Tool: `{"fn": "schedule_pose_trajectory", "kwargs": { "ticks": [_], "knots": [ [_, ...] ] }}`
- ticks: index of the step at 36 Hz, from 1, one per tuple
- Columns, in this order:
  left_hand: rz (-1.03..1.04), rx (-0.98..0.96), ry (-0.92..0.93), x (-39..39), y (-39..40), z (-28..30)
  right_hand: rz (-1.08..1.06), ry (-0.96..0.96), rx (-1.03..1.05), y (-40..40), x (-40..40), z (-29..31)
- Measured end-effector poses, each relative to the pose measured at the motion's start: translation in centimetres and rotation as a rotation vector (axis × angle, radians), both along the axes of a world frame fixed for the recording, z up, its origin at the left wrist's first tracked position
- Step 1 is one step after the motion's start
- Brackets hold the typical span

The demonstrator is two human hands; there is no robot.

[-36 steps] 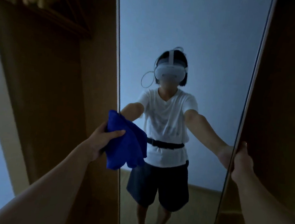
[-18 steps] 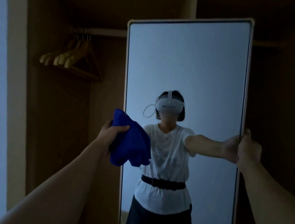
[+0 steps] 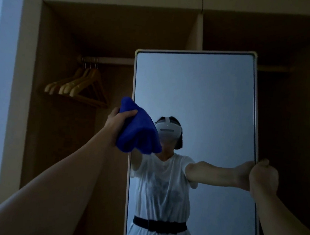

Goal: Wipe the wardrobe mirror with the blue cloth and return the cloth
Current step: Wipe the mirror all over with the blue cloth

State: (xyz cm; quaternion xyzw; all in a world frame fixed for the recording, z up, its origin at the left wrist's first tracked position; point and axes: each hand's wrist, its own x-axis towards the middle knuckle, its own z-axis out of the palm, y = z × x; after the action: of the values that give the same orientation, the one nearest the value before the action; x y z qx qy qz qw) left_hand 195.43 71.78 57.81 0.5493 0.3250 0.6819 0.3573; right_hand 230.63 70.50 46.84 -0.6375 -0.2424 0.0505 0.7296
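Upper left of frame: pale wooden coat hangers (image 3: 76,87) on a rail inside the open brown wardrobe (image 3: 67,36). Centre-left: left hand (image 3: 115,122), grip curled tight round a bunched blue fleece cloth (image 3: 137,129), which peaks up-left w/ loose folds hanging down-right. The cloth overlaps the left edge of the tall white-framed wardrobe mirror (image 3: 198,94); whether it touches the glass, can't tell. The mirror's long axis runs vertical, face toward the viewer; most of the glass lies right of and above the cloth, so the left hand is the nearer one for wiping, prob. sweeping rightward. Far right, mid-height: right hand (image 3: 263,175), grip wrapped round the mirror's right edge, steadying it.
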Motion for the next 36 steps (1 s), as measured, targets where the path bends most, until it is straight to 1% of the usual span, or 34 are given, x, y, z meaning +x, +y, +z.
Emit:
{"fn": "schedule_pose_trajectory", "kwargs": {
  "ticks": [6, 14, 20, 22, 27, 30, 33, 36],
  "knots": [
    [-0.009, 0.063, 0.002, 0.2, -0.1, 4.1, -0.011, -0.013, -0.011, 0.6, 0.1, 0.4],
    [0.139, 0.099, 0.013, 1.0, 0.3, 8.5, -0.002, -0.028, -0.004, 1.7, 0.2, 0.2],
    [0.097, 0.134, -0.124, 2.3, -0.8, 12.1, 0.059, -0.072, -0.066, 2.2, 0.8, 0.6],
    [0.087, 0.129, -0.142, 2.5, -0.9, 12.8, 0.066, -0.068, -0.075, 2.5, 1.1, 0.6],
    [0.112, 0.133, -0.086, 2.4, -0.6, 12.7, 0.028, -0.057, -0.058, 2.9, 1.7, 0.9],
    [0.126, 0.137, -0.061, 2.1, -0.7, 11.9, 0.030, -0.081, -0.053, 2.9, 1.5, 0.7],
    [0.124, 0.130, -0.054, 2.0, -0.8, 10.0, 0.019, -0.081, -0.057, 2.6, 0.9, 0.1],
    [0.156, 0.090, -0.006, 1.8, -0.5, 7.2, -0.012, -0.055, -0.051, 1.9, 0.5, 0.0]
  ]
}}
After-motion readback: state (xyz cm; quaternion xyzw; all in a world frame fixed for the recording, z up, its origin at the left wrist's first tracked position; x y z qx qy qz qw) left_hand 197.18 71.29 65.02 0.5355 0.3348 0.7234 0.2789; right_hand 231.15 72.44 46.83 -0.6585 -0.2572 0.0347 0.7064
